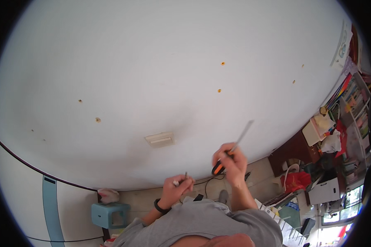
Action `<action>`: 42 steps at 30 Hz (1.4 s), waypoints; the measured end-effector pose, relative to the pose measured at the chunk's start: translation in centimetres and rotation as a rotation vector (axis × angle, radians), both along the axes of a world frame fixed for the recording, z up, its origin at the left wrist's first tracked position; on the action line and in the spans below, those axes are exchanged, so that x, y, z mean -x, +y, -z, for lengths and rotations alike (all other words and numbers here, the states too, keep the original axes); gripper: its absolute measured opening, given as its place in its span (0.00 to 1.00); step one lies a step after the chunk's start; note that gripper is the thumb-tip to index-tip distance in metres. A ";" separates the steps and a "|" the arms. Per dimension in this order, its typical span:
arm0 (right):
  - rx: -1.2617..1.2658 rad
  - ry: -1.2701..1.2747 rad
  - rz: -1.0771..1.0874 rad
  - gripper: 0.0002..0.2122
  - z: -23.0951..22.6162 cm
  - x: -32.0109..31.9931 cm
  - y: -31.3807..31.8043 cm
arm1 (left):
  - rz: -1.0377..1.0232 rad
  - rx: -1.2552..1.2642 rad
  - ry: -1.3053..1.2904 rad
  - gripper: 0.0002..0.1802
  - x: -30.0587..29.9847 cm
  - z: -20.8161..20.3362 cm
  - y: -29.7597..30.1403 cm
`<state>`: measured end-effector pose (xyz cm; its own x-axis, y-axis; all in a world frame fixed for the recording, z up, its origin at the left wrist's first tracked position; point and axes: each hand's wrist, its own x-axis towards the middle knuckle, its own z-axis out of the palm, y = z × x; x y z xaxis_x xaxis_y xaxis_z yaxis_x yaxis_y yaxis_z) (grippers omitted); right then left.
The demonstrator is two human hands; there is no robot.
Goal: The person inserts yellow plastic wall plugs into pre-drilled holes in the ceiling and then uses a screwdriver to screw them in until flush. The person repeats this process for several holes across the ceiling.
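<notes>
Two hands raised before a broad white wall (160, 74). Orange-and-black-handled screwdriver (231, 152) clamped in the right hand (231, 162), fingers curled tight round the handle, black butt end poking out below the palm, grey shaft slanting up and to the right, its tip free in the air over bare wall. Left hand (178, 187) lower and to the left, well apart from the tool, fingers closed together on a small thin metal piece (186, 175), too small to identify, its end sticking up just above the knuckles. Black band (160, 206) round the left wrist, grey sleeves below. Plenty of open wall above and to the left of both hands, marked only by a few orange wall plugs (221, 77) and a pale rectangular switch plate (160, 140) up and left of the left hand. Tighter to the right: dark wooden furniture (294, 150), a red bag (297, 180) and crowded shelves (354, 111) near the right forearm. Lower left, a blue plastic stool (109, 214) on the floor beside the wall's bottom edge. Black cable (208, 181) trailing along the floor between the two hands.
</notes>
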<state>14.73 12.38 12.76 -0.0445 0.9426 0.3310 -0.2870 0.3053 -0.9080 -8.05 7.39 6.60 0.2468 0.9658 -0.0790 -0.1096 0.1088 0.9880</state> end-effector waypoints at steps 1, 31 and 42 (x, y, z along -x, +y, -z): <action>0.067 0.020 -0.093 0.04 1.2 0.4 -0.5 | -0.036 -0.003 -0.039 0.10 -0.6 -0.6 0.7; -0.491 -0.049 0.312 0.02 -9.9 -2.7 7.8 | -0.077 0.187 -0.212 0.16 -5.9 -0.8 -1.5; -0.040 -0.470 -0.135 0.04 -1.6 -0.9 -0.6 | -0.130 0.304 -0.615 0.21 -5.3 -1.6 -0.2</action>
<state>15.63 11.80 14.32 -0.3184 0.9050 0.2820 0.1114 0.3312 -0.9370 -2.77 7.15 8.16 0.2172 0.9478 -0.2335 -0.6700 0.3187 0.6704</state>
